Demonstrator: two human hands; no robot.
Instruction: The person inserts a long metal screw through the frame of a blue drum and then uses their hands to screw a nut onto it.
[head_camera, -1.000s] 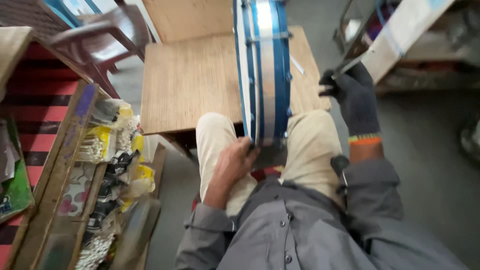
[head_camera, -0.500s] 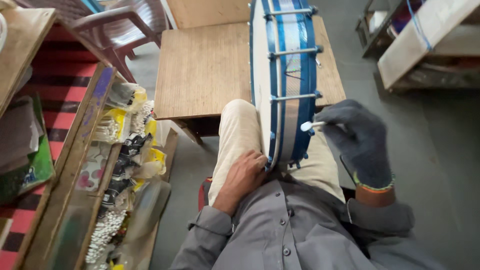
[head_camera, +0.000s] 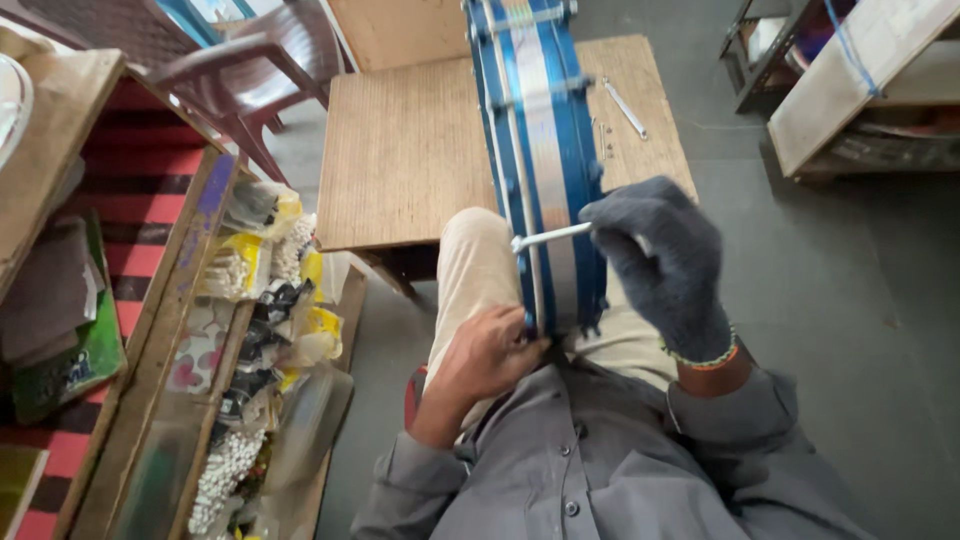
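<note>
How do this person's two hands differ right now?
The right hand wears a dark grey knit glove; the left hand is bare. The right hand grips a thin white tool against the blue drum; the left hand holds no tool and steadies the drum's lower edge. Both touch the drum.

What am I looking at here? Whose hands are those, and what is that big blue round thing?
You see through a camera worn on a person's head, looking down at their own lap. The person sits in grey clothes. The big blue drum stands on its edge between their knees and leans against a small wooden table. The left hand is bare and touches the drum's bottom edge. The right hand wears a dark grey glove and holds a thin white metal tool against the drum's side. On the table behind lies a wrench and a few small metal bits. To the left, a tray holds bags of small parts.
</note>
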